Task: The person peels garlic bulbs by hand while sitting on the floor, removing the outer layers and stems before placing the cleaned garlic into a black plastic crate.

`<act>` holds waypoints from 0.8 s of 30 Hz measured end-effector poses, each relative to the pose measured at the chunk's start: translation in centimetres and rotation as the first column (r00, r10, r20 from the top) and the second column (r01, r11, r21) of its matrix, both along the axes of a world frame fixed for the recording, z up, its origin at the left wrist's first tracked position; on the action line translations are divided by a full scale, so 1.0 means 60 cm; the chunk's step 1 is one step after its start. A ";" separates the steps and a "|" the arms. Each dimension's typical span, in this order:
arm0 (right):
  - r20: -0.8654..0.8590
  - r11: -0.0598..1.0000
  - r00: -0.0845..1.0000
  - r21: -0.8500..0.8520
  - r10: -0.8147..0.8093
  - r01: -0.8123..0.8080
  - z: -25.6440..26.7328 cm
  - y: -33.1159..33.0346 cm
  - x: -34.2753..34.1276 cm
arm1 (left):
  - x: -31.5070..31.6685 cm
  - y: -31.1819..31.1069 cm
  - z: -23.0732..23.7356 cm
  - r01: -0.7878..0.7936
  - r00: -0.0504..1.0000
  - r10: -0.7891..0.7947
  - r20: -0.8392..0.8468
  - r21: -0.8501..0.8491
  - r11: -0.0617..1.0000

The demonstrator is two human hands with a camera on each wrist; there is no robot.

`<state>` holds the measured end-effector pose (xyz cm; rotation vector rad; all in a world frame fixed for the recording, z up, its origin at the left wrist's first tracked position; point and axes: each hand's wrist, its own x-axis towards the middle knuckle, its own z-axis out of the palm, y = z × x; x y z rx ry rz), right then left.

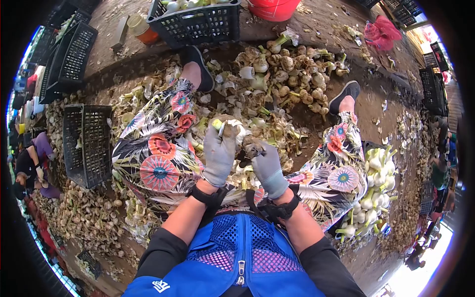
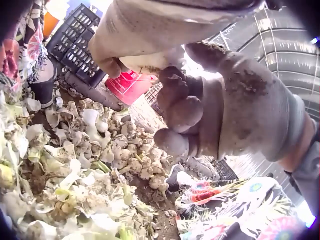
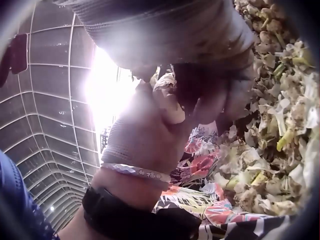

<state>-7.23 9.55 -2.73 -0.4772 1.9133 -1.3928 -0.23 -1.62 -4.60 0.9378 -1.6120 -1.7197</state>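
My gloved left hand grips a garlic bulb with a short cut stem, above the lap. Close on its right, my gloved right hand has its fingers curled, and brown, dry garlic skin shows at its fingertips beside the bulb. In the left wrist view the right hand shows dirt on its thumb and curled fingers. Pale garlic peeks out between the two hands in the right wrist view; the hands hide most of it.
Brown garlic bulbs and loose peel cover the ground between the feet. Cleaned white garlic is heaped at the right knee. Black crates stand left and in front, near a red bucket.
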 end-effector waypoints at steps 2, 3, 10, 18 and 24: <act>-0.042 1.000 0.999 0.019 0.009 -0.008 0.001 -0.003 0.001 | -0.003 0.003 -0.020 -0.040 0.999 0.038 -0.022 -0.082 0.996; -0.055 0.999 0.998 0.033 -0.015 0.017 0.001 -0.003 0.001 | -0.003 0.002 -0.009 -0.039 0.999 0.038 -0.022 -0.083 0.996; 0.049 0.999 0.999 0.041 0.017 -0.019 0.000 0.007 0.001 | 0.011 -0.022 -0.005 -0.092 0.989 0.077 0.124 0.126 0.988; -0.209 0.921 0.973 0.390 0.102 -0.013 -0.059 0.010 -0.011 | 0.005 -0.016 0.035 -0.015 0.993 0.073 -0.089 0.523 0.852; -0.171 0.968 0.985 0.250 0.014 0.030 -0.022 0.014 -0.025 | 0.002 -0.016 0.023 -0.016 0.998 -0.001 0.066 0.257 0.966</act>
